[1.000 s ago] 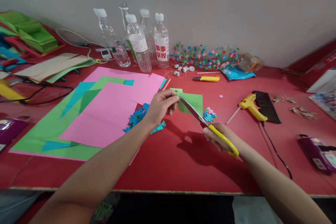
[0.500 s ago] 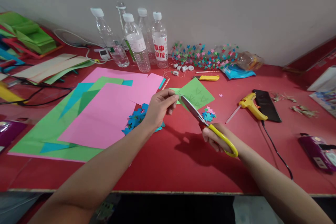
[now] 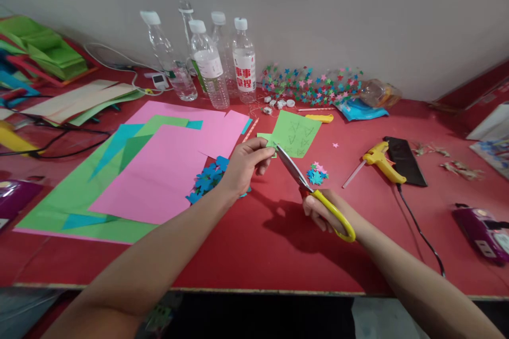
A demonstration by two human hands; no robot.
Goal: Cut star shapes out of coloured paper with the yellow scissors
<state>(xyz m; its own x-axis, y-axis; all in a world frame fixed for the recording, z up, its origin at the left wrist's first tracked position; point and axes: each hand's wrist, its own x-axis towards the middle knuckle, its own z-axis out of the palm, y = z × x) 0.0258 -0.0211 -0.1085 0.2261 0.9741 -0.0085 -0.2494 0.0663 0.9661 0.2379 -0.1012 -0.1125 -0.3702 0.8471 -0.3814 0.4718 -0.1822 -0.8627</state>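
Observation:
My left hand (image 3: pixel 246 167) pinches the left end of a green sheet of paper (image 3: pixel 296 130) between thumb and fingers. Pencilled star outlines cover the sheet, which is held up over the table. In my right hand (image 3: pixel 322 209) are scissors (image 3: pixel 338 214) with yellow handles, their blades pointing up-left. The blade tips lie at the paper's edge, close to my left fingertips; whether they are cutting into it I cannot tell. Below the sheet lies a small pile of blue, green and pink paper stars (image 3: pixel 317 175). Blue paper stars (image 3: pixel 209 177) lie partly hidden behind my left wrist.
Pink paper (image 3: pixel 155 180) and green sheets (image 3: pixel 47 217) spread over the left. Plastic bottles (image 3: pixel 209 66) stand along the wall beside a star-covered bottle (image 3: pixel 310 85). A yellow cutter (image 3: pixel 324 118) lies behind the paper. Rightward are a glue gun (image 3: pixel 379 159), a black phone (image 3: pixel 405 161) and a purple device (image 3: pixel 481 233).
The green sheet has turned in my left hand, its far corner swinging up and left, now covering part of the cutter. The scissors have shifted slightly, staying near my left fingertips.

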